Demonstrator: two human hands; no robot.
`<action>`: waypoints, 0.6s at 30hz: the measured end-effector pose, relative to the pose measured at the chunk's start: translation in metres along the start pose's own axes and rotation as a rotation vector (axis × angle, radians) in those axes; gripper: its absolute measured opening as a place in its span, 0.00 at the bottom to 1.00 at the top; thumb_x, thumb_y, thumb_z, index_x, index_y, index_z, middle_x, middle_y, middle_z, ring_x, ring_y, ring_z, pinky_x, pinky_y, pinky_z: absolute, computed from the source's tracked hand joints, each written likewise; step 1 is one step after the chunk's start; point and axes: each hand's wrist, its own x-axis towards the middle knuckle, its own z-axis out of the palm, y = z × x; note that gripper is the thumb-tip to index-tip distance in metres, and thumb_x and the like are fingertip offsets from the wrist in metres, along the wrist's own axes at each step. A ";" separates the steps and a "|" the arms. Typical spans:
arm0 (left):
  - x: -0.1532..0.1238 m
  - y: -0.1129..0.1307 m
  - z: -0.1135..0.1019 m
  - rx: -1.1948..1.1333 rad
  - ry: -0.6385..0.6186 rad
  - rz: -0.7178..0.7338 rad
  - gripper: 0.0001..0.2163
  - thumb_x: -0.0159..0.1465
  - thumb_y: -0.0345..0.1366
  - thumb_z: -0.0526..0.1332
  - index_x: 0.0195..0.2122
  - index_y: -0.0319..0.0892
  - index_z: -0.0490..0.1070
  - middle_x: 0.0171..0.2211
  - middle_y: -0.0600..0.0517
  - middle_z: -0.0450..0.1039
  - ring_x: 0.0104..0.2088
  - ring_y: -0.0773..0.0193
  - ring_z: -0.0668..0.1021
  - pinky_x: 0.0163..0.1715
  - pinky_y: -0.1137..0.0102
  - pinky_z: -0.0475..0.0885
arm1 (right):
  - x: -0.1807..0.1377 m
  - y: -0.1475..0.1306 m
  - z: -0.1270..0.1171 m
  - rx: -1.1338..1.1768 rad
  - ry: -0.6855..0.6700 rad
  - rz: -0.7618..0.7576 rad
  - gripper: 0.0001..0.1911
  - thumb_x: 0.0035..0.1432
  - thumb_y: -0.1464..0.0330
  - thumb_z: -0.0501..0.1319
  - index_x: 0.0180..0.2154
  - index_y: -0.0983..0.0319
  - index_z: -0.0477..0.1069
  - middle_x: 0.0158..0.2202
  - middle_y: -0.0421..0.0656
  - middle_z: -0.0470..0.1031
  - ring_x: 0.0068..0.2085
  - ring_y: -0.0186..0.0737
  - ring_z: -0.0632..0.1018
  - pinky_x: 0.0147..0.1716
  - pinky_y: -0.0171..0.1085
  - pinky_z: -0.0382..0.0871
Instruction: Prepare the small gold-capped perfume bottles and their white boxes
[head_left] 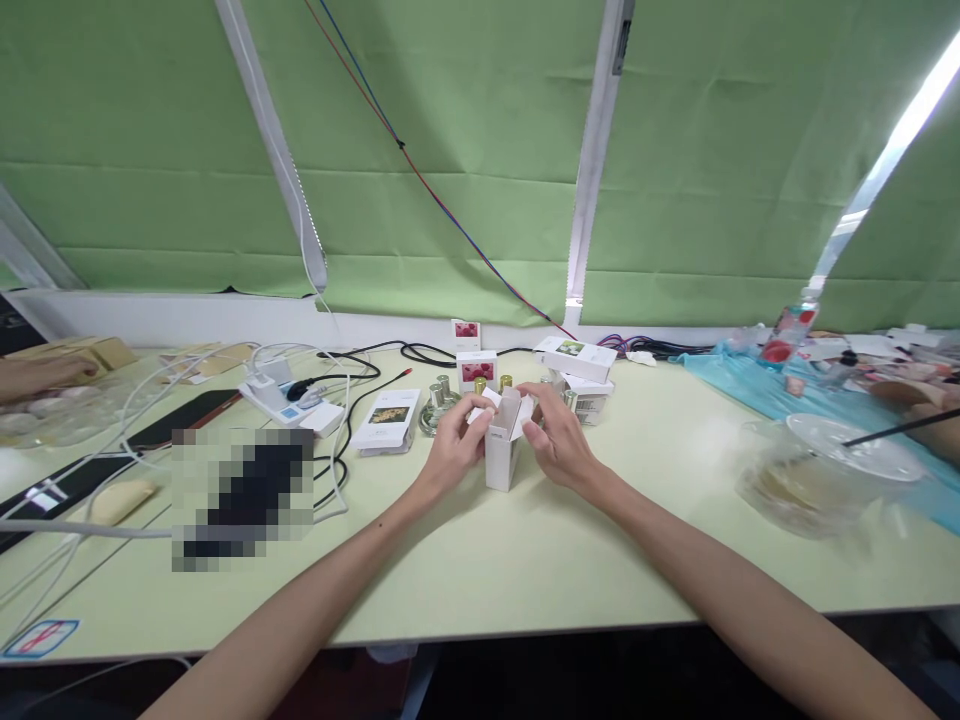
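Observation:
A small white cardboard box (499, 462) stands upright on the table in front of me, its top flaps spread. My left hand (459, 445) is closed at the box's upper left, thumb and fingers pinching about the left flap. On the other side my right hand (559, 437) has its thumb and forefinger at the right flap, the other fingers curled. What lies inside the box cannot be seen. Just behind it are small bottles with gold caps (481, 384) and silver caps (438, 394), partly hidden by my hands.
A flat white box (386, 421) lies to the left, near a power strip (279, 398) and tangled cables. White boxes with red pictures (477, 370) stand behind; more boxes (577, 357) are stacked right. A plastic bowl (810, 480) and bottle (789, 330) are far right. Other people's hands show at both sides.

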 end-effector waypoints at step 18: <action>0.002 -0.009 -0.009 0.064 -0.169 0.009 0.20 0.62 0.49 0.61 0.51 0.43 0.68 0.41 0.51 0.71 0.22 0.73 0.69 0.18 0.76 0.66 | 0.005 -0.003 -0.004 -0.010 0.186 0.125 0.22 0.71 0.57 0.46 0.37 0.61 0.73 0.23 0.39 0.72 0.24 0.36 0.71 0.30 0.35 0.64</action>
